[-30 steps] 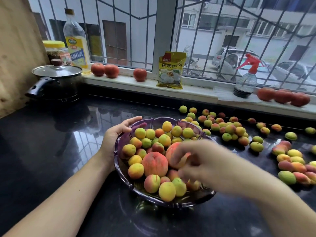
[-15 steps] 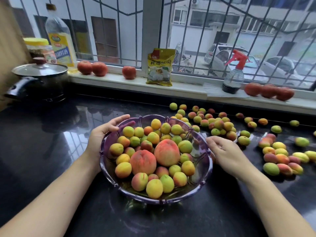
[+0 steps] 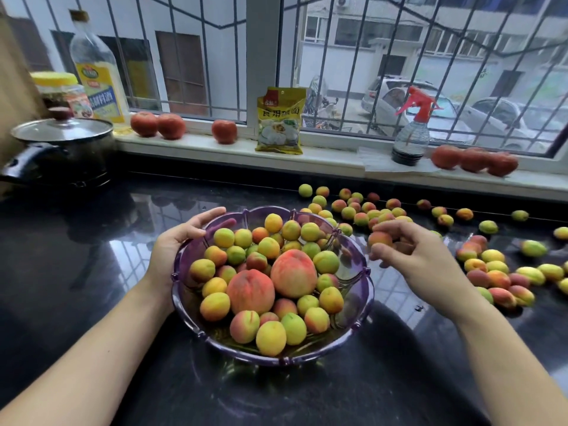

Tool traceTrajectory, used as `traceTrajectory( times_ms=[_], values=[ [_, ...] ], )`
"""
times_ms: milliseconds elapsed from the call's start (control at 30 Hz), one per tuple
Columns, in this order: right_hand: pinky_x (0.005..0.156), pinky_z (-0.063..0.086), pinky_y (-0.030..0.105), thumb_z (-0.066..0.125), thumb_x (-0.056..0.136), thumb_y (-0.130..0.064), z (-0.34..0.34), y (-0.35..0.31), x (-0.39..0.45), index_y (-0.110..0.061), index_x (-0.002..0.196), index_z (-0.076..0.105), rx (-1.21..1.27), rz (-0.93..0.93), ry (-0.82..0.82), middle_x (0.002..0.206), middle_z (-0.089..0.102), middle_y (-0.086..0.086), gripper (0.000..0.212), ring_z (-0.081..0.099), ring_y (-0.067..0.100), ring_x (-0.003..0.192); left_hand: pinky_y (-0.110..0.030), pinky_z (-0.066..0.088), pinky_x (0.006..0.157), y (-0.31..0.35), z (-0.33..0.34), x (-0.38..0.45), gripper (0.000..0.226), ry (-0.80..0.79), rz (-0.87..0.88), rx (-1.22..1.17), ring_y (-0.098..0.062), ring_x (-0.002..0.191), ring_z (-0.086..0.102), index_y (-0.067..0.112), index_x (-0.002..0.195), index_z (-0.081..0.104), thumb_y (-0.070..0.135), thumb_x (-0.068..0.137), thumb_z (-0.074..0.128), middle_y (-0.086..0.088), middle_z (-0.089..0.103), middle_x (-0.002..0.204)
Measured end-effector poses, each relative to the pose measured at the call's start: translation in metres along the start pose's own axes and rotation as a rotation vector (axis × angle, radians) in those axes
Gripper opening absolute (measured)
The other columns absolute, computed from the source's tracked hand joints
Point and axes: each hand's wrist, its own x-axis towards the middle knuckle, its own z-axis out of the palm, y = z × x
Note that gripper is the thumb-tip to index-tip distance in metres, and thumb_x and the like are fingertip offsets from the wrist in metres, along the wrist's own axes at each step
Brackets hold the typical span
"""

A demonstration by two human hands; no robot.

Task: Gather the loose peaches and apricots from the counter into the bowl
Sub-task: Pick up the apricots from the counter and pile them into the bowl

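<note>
A purple glass bowl [image 3: 361,290] sits mid-counter, holding two big peaches [image 3: 293,273] and several small apricots. My left hand [image 3: 179,241] grips the bowl's left rim, thumb inside. Just right of the bowl, my right hand [image 3: 415,253] hovers above the counter with an orange-red apricot [image 3: 380,238] pinched in its fingertips. Loose apricots [image 3: 362,210] lie scattered behind the bowl. Another cluster of loose fruit [image 3: 504,278] lies to the right.
A black pot with a glass lid [image 3: 61,149] stands at the back left. On the window sill are an oil bottle [image 3: 98,75], a jar [image 3: 61,90], tomatoes [image 3: 224,131], a yellow packet [image 3: 279,121] and a spray bottle [image 3: 412,130].
My right hand left the bowl after setting a peach in it, moved right to the counter, and now holds an apricot lifted beside the rim. The left hand stayed put.
</note>
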Motion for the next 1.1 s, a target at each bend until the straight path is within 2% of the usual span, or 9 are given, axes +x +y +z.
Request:
traceTrajectory(
  times_ms=[100, 200, 300, 367, 467, 600, 800, 967, 1100],
  values=[
    [0.081, 0.056, 0.029, 0.065, 0.095, -0.006, 0.001, -0.020, -0.005, -0.033, 0.122, 0.068, 0.171, -0.004, 0.014, 0.115, 0.072, -0.001, 0.038, 0.071, 0.015, 0.104, -0.054, 0.050, 0.107, 0.000, 0.000, 0.000, 0.061, 0.005, 0.002, 0.006, -0.037, 0.113, 0.067, 0.009, 0.137, 0.063, 0.014, 0.078, 0.048, -0.022, 0.068, 0.131],
    [0.084, 0.053, 0.017, 0.059, 0.097, -0.013, 0.004, -0.047, -0.016, -0.036, 0.131, 0.063, 0.287, -0.017, -0.136, 0.118, 0.073, -0.007, 0.041, 0.068, 0.005, 0.108, -0.048, 0.059, 0.094, 0.000, 0.000, 0.000, 0.061, -0.001, 0.006, 0.017, -0.035, 0.107, 0.070, 0.009, 0.137, 0.062, 0.014, 0.078, 0.047, -0.021, 0.070, 0.127],
    [0.089, 0.058, 0.028, 0.068, 0.085, -0.021, 0.012, -0.077, -0.023, -0.026, 0.130, 0.059, 0.284, -0.011, -0.385, 0.113, 0.074, 0.005, 0.046, 0.070, 0.019, 0.108, -0.043, 0.063, 0.085, 0.000, -0.002, 0.003, 0.058, -0.007, 0.009, 0.017, -0.032, 0.101, 0.073, 0.008, 0.135, 0.063, 0.012, 0.080, 0.046, -0.020, 0.072, 0.123],
    [0.090, 0.059, 0.037, 0.075, 0.084, -0.022, 0.019, -0.092, -0.021, -0.023, 0.118, 0.064, 0.110, -0.051, -0.543, 0.108, 0.073, 0.003, 0.036, 0.071, 0.020, 0.102, -0.042, 0.060, 0.088, 0.000, -0.004, 0.006, 0.055, 0.009, 0.019, 0.044, -0.031, 0.105, 0.073, 0.008, 0.135, 0.064, 0.010, 0.084, 0.043, -0.020, 0.071, 0.128],
    [0.077, 0.055, 0.025, 0.076, 0.088, -0.036, 0.024, -0.112, -0.017, -0.036, 0.108, 0.068, -0.285, -0.156, -0.756, 0.101, 0.067, -0.017, 0.021, 0.066, 0.007, 0.090, -0.044, 0.055, 0.094, -0.002, -0.009, 0.010, 0.053, 0.018, 0.021, 0.062, -0.031, 0.109, 0.071, 0.008, 0.137, 0.064, 0.008, 0.091, 0.037, -0.021, 0.069, 0.131],
    [0.075, 0.048, 0.020, 0.068, 0.089, -0.052, 0.034, -0.132, -0.017, -0.043, 0.110, 0.068, -0.563, -0.158, -0.969, 0.105, 0.058, -0.022, 0.023, 0.057, -0.001, 0.089, -0.037, 0.062, 0.082, -0.003, -0.010, 0.013, 0.052, 0.013, 0.028, 0.052, -0.029, 0.104, 0.073, 0.006, 0.136, 0.063, 0.007, 0.092, 0.035, -0.021, 0.070, 0.129],
    [0.062, 0.042, 0.008, 0.073, 0.088, -0.047, 0.053, -0.136, -0.019, -0.037, 0.095, 0.066, -0.601, -0.153, -0.947, 0.086, 0.057, -0.039, 0.014, 0.053, -0.017, 0.077, -0.036, 0.062, 0.080, -0.003, -0.011, 0.012, 0.052, 0.015, 0.039, 0.067, -0.030, 0.106, 0.073, 0.007, 0.136, 0.064, 0.008, 0.092, 0.035, -0.021, 0.069, 0.130],
    [0.063, 0.042, 0.006, 0.073, 0.089, -0.045, 0.051, -0.135, -0.023, -0.037, 0.097, 0.068, -0.597, -0.156, -0.912, 0.081, 0.059, -0.022, 0.012, 0.051, -0.020, 0.077, -0.038, 0.062, 0.081, -0.003, -0.011, 0.011, 0.053, 0.006, 0.042, 0.075, -0.030, 0.107, 0.072, 0.008, 0.137, 0.063, 0.009, 0.090, 0.039, -0.021, 0.069, 0.130],
    [0.065, 0.042, 0.006, 0.071, 0.091, -0.045, 0.049, -0.134, -0.026, -0.037, 0.103, 0.070, -0.600, -0.154, -0.910, 0.084, 0.060, -0.021, 0.014, 0.052, -0.019, 0.080, -0.039, 0.062, 0.083, -0.002, -0.009, 0.009, 0.056, -0.004, 0.042, 0.076, -0.031, 0.107, 0.072, 0.008, 0.137, 0.064, 0.011, 0.084, 0.044, -0.021, 0.069, 0.132]
  ],
)
